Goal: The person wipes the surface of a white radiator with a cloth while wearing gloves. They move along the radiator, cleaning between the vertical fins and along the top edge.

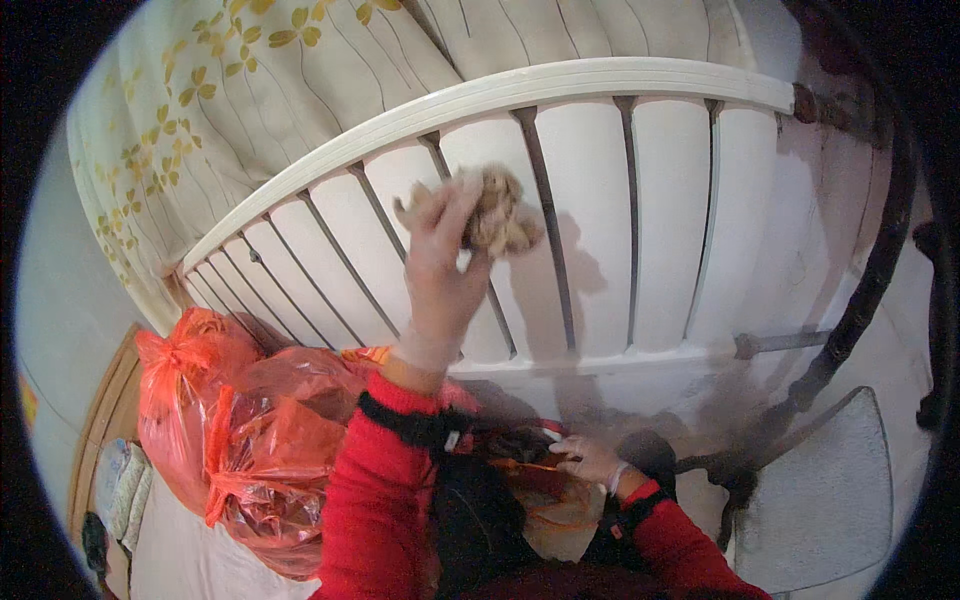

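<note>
Cloth (505, 212), beige and bunched, hung at twelve o'clock, before white radiator (670, 220) (contact with slats hard to tell). Left hand (445, 270) clamped on it from left side. Right hand (588, 462) lower, five o'clock, near orange-tinted plastic (553, 508); whether gripping, could not tell. Red plastic bags (180, 430) bulged at eight o'clock. Leaf-patterned fabric (240, 110) draped at ten. Pale flat pad (820, 500) lay at four.

Red sleeves (375, 500), 2 black wrist straps (400, 421), dark trousers (480, 508).
</note>
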Available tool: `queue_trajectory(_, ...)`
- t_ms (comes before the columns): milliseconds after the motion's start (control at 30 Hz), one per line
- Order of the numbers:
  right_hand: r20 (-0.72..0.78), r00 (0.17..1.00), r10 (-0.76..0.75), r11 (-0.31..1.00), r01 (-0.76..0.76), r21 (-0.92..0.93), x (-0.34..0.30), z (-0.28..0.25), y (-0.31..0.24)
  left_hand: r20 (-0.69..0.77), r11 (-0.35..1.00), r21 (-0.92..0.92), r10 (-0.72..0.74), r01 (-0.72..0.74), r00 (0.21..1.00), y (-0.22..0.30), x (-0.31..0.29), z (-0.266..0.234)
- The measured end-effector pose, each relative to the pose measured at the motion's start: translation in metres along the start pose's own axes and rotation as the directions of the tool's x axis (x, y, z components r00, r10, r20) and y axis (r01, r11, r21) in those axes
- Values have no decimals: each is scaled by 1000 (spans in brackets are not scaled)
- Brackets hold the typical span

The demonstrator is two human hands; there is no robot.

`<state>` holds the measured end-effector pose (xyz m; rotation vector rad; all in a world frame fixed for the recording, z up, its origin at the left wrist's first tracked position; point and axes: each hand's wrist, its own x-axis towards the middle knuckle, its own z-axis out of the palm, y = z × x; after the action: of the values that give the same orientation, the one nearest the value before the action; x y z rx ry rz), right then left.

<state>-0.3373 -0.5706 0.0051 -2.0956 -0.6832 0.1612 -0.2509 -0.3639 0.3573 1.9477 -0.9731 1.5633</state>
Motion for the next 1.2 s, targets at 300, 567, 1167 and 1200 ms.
queue_trajectory(300,146,982,119,970,-83,-230,2,3,1,-182,996,84,36,-21,983,-33,77,51)
queue_trajectory(567,250,954,164,941,-75,-330,1,-4,-13,-19,940,308,160,-146,987,-27,53,59)
queue_trajectory(1167,252,956,151,958,-79,-275,-3,-14,-22,233,890,418,88,-181,969,-25,53,46)
queue_trajectory(1200,251,959,130,959,-57,-278,-3,-14,-24,256,887,404,125,-223,959,-27,40,44)
